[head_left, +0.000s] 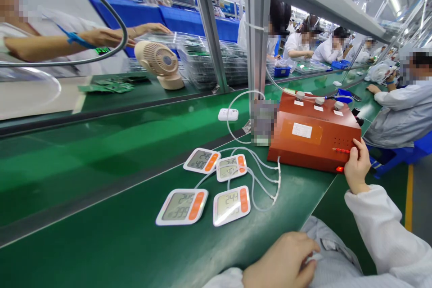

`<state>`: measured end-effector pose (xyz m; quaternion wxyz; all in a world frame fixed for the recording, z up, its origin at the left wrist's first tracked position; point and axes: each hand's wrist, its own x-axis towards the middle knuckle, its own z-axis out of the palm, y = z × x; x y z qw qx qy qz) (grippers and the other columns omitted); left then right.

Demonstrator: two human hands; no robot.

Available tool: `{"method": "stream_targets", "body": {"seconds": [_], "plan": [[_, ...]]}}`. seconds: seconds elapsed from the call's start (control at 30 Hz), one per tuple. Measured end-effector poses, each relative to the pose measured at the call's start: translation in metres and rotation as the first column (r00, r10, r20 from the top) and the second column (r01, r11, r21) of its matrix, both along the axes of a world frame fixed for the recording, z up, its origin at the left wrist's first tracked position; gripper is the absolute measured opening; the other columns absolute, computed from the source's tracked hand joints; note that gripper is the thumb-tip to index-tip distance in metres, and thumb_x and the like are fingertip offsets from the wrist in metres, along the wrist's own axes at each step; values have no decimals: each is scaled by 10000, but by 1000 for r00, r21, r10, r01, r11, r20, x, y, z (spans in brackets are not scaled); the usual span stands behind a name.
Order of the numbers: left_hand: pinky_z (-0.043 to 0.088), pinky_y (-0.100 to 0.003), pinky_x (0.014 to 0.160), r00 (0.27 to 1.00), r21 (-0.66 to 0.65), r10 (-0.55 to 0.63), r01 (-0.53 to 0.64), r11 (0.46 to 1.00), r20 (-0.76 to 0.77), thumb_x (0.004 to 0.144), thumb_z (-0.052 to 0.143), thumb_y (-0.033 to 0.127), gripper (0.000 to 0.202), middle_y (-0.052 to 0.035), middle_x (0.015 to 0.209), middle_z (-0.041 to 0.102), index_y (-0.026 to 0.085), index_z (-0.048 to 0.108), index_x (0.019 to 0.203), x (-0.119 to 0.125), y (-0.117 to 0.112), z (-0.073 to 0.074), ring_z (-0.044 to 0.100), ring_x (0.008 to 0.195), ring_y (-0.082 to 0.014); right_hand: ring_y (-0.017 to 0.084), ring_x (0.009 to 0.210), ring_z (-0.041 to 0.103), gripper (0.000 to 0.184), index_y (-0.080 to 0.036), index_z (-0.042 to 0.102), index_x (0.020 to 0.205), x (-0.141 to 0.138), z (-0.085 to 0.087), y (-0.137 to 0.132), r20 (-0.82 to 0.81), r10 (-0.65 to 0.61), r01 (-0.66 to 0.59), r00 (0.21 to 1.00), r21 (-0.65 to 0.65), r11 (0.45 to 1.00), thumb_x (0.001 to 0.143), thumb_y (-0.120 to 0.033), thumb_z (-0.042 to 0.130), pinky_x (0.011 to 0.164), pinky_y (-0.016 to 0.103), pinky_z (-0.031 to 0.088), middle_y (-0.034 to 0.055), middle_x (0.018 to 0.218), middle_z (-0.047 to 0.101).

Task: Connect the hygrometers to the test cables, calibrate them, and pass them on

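Note:
My right hand (358,166) is at the right end of an orange metal box (293,144), fingers curled against its edge beside a glowing red switch (339,169). Knobs sit along the top of the box. Below it, my left hand (283,261) rests near my lap, its fingers loosely bent and apart, with nothing visible in them. Several white digital display units with orange buttons lie on the green bench, among them a front left one (182,207) and a front right one (231,205). Thin clear tubes (278,180) run between them and the box.
A metal post (258,31) rises behind the box, near a white power socket (228,114). Across the green belt (135,126) stand a beige fan (158,60) and stacked clear trays (202,63), with a co-worker's arms (84,42) reaching there. Another person (401,103) sits at right.

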<state>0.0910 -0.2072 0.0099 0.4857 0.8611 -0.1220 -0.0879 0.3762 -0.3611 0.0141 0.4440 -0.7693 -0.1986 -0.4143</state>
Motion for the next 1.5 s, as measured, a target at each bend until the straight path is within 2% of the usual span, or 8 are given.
{"method": "stream_targets", "body": {"seconds": [0.4, 0.87, 1.5], "plan": [[515, -290, 896, 1000, 16, 1, -1, 1000, 3, 866, 596, 185, 267, -51, 924, 705, 187, 709, 1108, -1, 1, 3, 648, 846, -177, 289, 1304, 590, 371, -128, 711, 1197, 3, -4, -1, 16, 11, -11, 1000, 19, 1000, 974, -292, 465, 1125, 488, 446, 178, 1389, 621], [517, -296, 907, 1000, 30, 9, -9, 1000, 4, 873, 596, 197, 292, -48, 943, 714, 205, 705, 1144, -1, 1, 4, 653, 849, -178, 283, 1302, 592, 369, -133, 714, 1197, 3, -4, -1, 24, 4, -4, 1000, 12, 1000, 965, -275, 465, 1125, 481, 450, 169, 1383, 628], [512, -293, 899, 1000, 10, -2, 2, 1000, -3, 869, 589, 206, 251, -34, 911, 692, 209, 706, 1091, -2, 1, 2, 631, 830, -170, 284, 1299, 594, 368, -136, 712, 1186, 2, -3, -1, 22, -5, 5, 1000, 7, 1000, 959, -279, 459, 1120, 477, 451, 173, 1375, 632]]}}
